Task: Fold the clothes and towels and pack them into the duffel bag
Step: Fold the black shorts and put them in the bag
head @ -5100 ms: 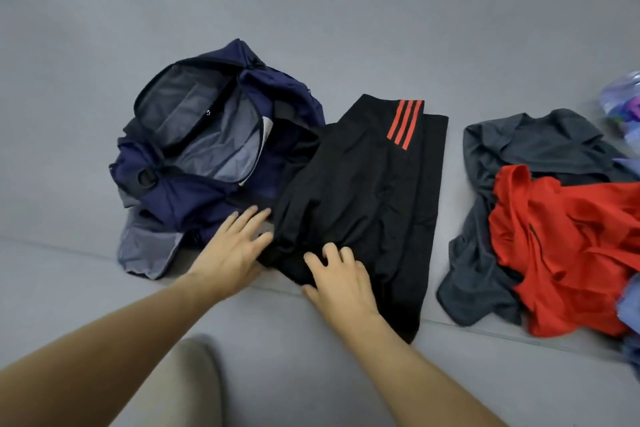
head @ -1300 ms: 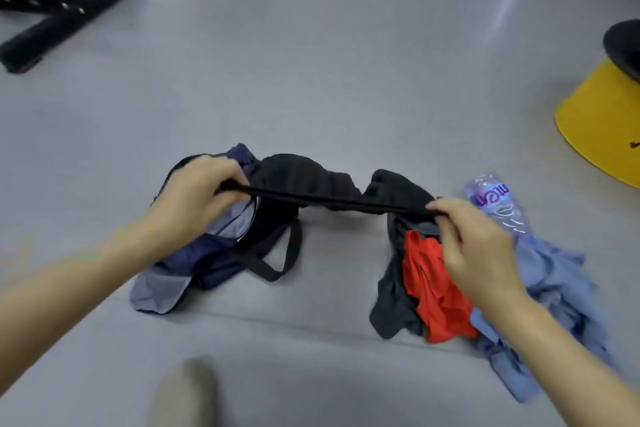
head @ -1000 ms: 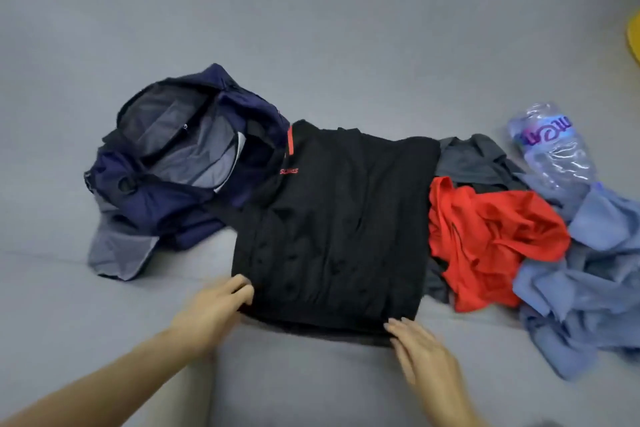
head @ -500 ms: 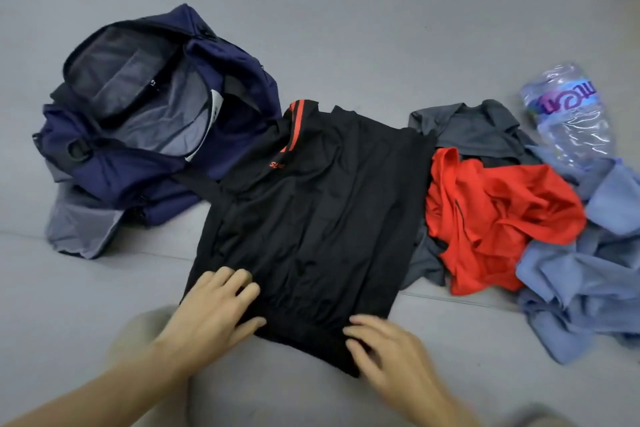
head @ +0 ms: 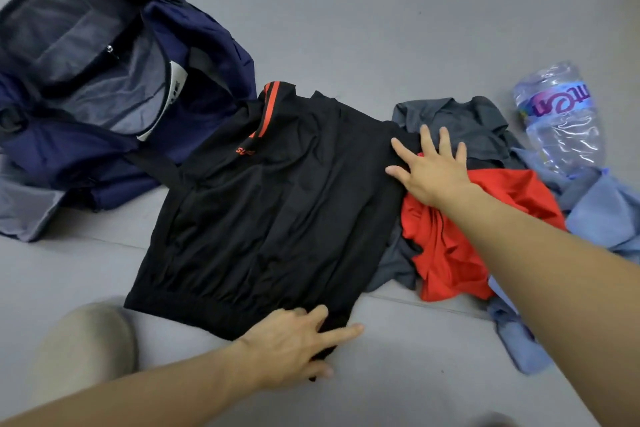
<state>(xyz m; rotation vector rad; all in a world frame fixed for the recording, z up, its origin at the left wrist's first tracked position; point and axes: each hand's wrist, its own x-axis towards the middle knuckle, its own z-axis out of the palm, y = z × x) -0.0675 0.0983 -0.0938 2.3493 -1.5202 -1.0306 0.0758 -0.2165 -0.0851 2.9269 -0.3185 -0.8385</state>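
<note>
Beyond the left hand (head: 291,347), up to its left, lies the open duffel bag (head: 214,55). Both hands press flat, fingers straight, on the black garment (head: 277,211) between them: the left on its near corner, the right hand (head: 433,173) on its far corner. This looks like smoothing before folding; the next move needs an edge gripped.
</note>
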